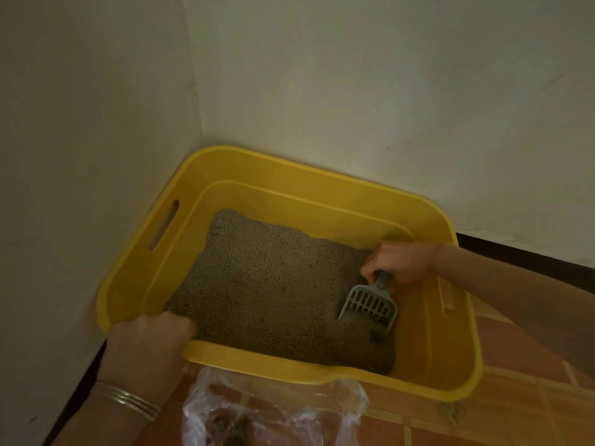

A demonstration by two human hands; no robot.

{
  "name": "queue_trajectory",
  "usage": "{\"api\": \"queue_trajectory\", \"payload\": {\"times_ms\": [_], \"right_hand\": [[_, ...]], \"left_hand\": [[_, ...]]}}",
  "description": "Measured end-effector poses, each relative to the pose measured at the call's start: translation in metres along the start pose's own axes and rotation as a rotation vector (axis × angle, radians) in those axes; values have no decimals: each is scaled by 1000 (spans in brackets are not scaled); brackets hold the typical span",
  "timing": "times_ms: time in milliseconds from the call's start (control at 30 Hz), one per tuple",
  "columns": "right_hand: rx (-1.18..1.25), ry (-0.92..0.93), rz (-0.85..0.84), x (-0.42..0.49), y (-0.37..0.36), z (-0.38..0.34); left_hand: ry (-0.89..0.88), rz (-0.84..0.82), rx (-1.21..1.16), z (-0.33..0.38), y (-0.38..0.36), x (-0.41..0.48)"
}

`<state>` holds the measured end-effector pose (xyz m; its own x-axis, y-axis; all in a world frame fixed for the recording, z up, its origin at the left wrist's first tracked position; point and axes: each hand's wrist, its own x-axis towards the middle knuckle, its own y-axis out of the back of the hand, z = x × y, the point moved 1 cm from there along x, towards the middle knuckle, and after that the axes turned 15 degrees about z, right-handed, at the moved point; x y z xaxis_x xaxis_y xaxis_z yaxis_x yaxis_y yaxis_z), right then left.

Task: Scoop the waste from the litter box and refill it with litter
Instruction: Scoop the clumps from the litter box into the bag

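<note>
Fingers (370,268) of right hand (402,262) grip scoop (370,304) on litter (273,284); left hand (148,346) holds box (289,170).

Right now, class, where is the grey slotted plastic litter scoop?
In the head view, the grey slotted scoop lies inside the yellow plastic litter box, on the litter toward its right end, its handle gripped by the right hand.

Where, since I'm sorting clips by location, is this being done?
Probably an indoor corner of a home: the yellow litter box sits where two plain white walls meet, on a reddish tiled floor with dark skirting.
</note>
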<state>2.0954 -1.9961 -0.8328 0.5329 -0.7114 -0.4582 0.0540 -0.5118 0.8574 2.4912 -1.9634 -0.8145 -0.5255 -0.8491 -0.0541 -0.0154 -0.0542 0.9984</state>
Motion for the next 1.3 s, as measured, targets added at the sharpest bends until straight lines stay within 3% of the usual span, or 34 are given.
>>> {"api": "queue_trajectory", "payload": {"times_ms": [67,200,300,400,800,1300], "right_hand": [[50,-27,-18,-1,-5,-7],[116,-64,-24,-6,-8,-18],[190,-123,-2,-12,-6,-23],[245,-170,32,-18,-2,-29],[414,-306,264,-34,8,-50],[554,-446,756,-52,2,-98]], "left_hand": [[32,80,72,-2,-3,-6],[-65,-81,240,4,4,-2],[-145,-100,229,2,4,1],[-225,-100,180,-4,-2,0],[-359,171,-123,-32,18,-5],[-183,237,-143,-28,16,-7]]}}
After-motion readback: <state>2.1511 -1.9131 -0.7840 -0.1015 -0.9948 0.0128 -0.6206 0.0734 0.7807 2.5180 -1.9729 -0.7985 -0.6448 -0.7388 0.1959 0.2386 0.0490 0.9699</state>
